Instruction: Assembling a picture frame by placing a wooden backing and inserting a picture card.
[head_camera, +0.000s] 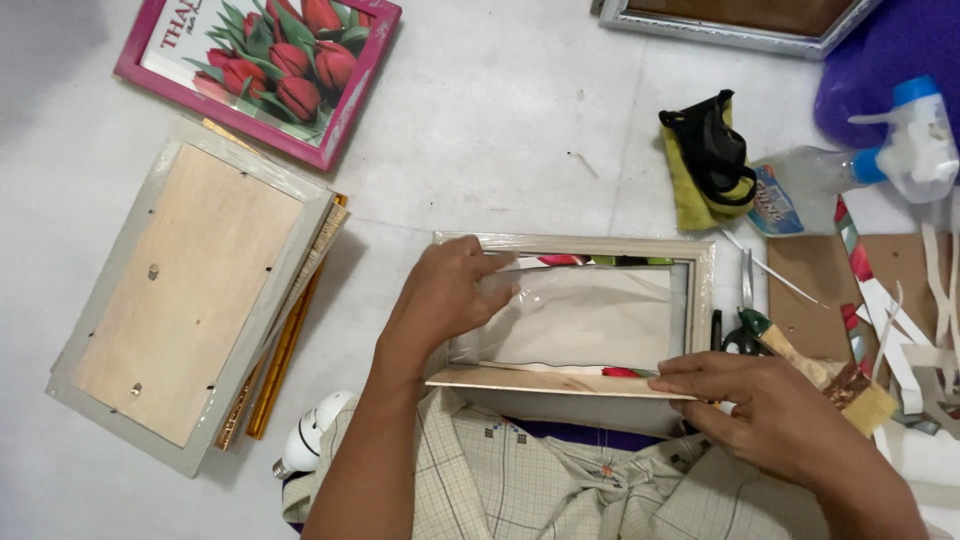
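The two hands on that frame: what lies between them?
In the head view, the left hand presses clear plastic film inside the grey frame; the right hand grips a thin wooden board. Film and board span the gap.

Picture frame (700, 290) lies face down at centre, in front of the person. Left hand (440, 300) rests on its left end, on the plastic sheet (590, 315) inside it. Right hand (760, 405) grips the backing board (540, 381) at the frame's near edge. Stack of frames (190, 290) lies left; tulip picture (260, 65) behind that. Cloth (705, 155) and spray bottle (850, 170) lie behind right. Scissors (745, 330) just right of the frame.
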